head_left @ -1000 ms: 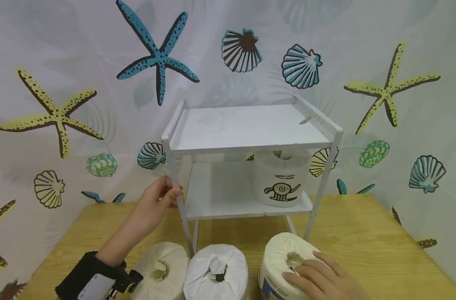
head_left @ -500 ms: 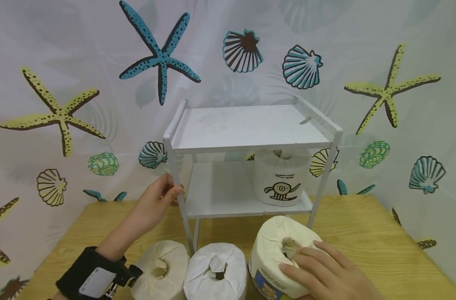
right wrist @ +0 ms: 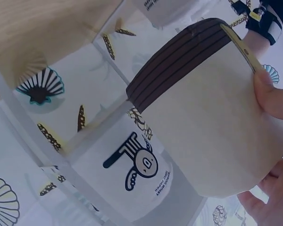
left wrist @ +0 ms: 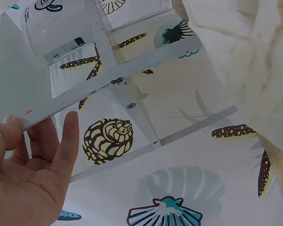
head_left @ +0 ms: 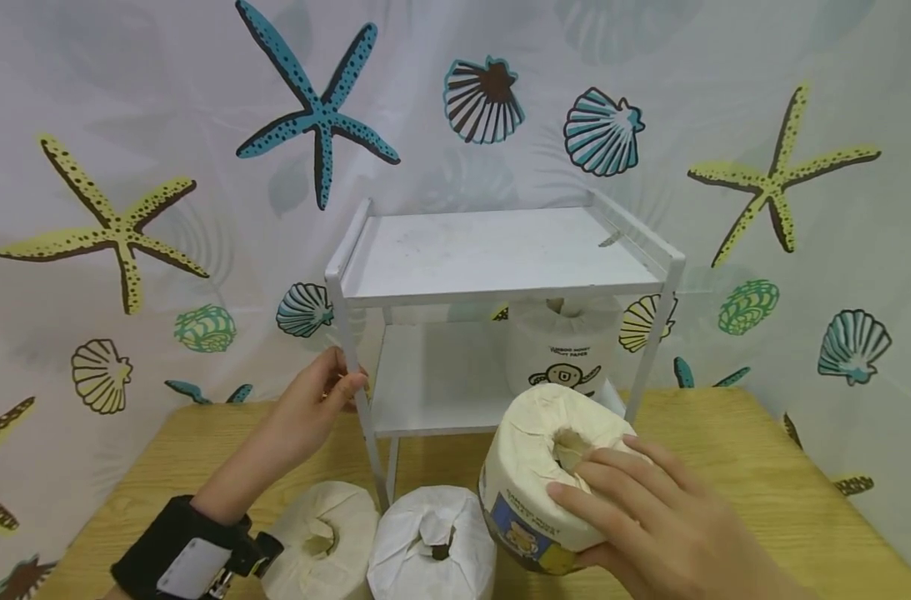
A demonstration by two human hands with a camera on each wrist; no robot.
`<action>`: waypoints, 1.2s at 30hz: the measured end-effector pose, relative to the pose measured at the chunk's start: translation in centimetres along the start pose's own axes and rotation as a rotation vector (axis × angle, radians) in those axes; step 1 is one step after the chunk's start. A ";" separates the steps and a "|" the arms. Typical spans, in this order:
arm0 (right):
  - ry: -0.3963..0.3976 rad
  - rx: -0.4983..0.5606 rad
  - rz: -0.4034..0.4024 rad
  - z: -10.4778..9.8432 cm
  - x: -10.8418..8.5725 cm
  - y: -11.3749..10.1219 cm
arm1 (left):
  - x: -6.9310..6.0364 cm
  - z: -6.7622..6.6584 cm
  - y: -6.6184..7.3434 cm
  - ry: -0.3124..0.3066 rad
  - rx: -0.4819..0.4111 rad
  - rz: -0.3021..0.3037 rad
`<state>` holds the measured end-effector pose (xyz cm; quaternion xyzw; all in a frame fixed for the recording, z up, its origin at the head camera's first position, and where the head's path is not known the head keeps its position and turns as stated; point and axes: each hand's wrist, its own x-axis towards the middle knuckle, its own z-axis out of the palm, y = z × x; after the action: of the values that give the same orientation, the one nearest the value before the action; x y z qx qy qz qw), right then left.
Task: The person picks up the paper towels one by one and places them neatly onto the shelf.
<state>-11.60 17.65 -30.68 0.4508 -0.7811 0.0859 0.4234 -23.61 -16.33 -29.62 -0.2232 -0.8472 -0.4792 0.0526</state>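
Right hand point(head_left: 665, 521) grips cream paper-wrapped roll point(head_left: 520, 454) at five o'clock; perhaps shallow hold could slip. Left hand point(head_left: 314, 402) holds white two-tier rack point(head_left: 493, 254).

Left fingers point(head_left: 346, 386) pinch; right fingers point(head_left: 599, 505) grip, spread.

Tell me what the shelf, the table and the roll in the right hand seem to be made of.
Shelf: wood or perhaps metal, painted white, with dark chips along its edges.
Table: wood or a wood print, since grain shows.
Roll in the right hand: probably paper, in a thin matte wrapper that creases around the hole.
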 end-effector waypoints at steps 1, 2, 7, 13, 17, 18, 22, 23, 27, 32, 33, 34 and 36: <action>0.023 0.000 -0.017 0.0 0.4 0.1 | 0.0 0.0 0.0 0.005 0.001 0.003; 0.048 0.000 -0.038 0.0 0.8 0.3 | 0.0 0.1 -0.1 0.012 0.006 0.007; 0.087 -0.009 -0.072 0.3 2.5 0.8 | 0.1 0.1 -0.2 0.042 0.019 0.028; 0.061 0.030 -0.044 1.2 3.6 1.3 | 0.2 0.1 -0.2 0.036 0.020 0.026; 0.041 0.045 -0.043 2.1 4.2 1.8 | 0.2 0.2 -0.1 0.041 0.050 0.039; 0.029 0.041 -0.042 2.4 4.3 1.9 | 0.2 0.2 -0.1 0.044 0.061 0.044; -0.004 0.011 -0.039 3.5 4.7 2.3 | 0.1 0.2 0.0 0.055 0.096 0.071; -0.017 -0.001 -0.039 3.8 4.8 2.4 | 0.1 0.2 0.0 0.056 0.101 0.076; -0.050 -0.028 -0.038 4.8 5.2 2.7 | -0.2 0.3 0.0 0.054 0.098 0.086; -0.078 -0.026 -0.025 5.7 6.1 3.4 | -0.1 0.3 -0.1 0.049 0.075 0.098; -0.088 -0.027 -0.018 5.8 6.4 3.5 | -0.1 0.2 -0.2 0.047 0.070 0.098; -0.100 -0.031 -0.010 6.0 6.7 3.6 | -0.1 0.2 -0.2 0.044 0.065 0.096; -0.129 -0.039 0.013 6.2 7.2 3.9 | -0.1 0.1 -0.3 0.041 0.062 0.091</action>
<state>-19.91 12.19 -28.27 0.4419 -0.8113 0.0442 0.3803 -23.63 -16.34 -29.92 -0.2496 -0.8494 -0.4544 0.0986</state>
